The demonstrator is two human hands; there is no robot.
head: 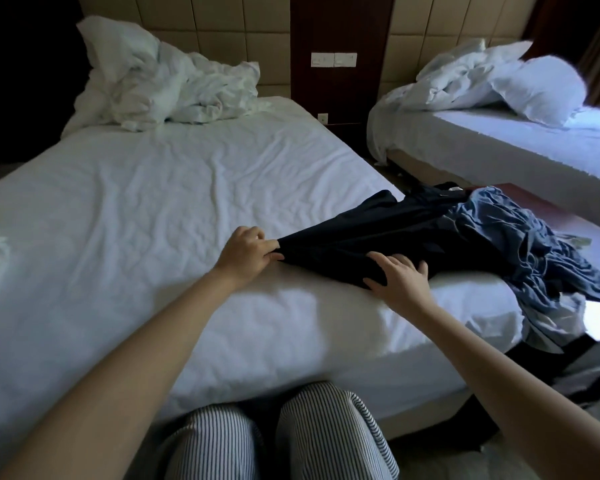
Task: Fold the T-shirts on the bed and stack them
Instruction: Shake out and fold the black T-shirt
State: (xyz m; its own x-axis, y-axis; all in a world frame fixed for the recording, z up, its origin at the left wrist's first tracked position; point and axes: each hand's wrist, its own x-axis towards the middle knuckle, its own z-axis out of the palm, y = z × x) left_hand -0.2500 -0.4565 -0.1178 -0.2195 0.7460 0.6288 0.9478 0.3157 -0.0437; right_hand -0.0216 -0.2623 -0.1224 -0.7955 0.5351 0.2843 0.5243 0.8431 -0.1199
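Crumpled white bedding (174, 88) is piled at the head of the bed (136, 202), 2nd bed (534, 143) off to the right. Navy T-shirt (395, 230) lies at the bed's near right edge, blue T-shirt (520, 244) bunched over its far end. Left hand (246, 254) pinches the navy's near end, fingers curled; right hand (399, 275) presses flat on it, fingers spread

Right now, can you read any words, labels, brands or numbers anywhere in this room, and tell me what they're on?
No text can be read.
Small white neck label on the dark T-shirt: too small and blurred to read.
Wall switch plates: no legible marking.
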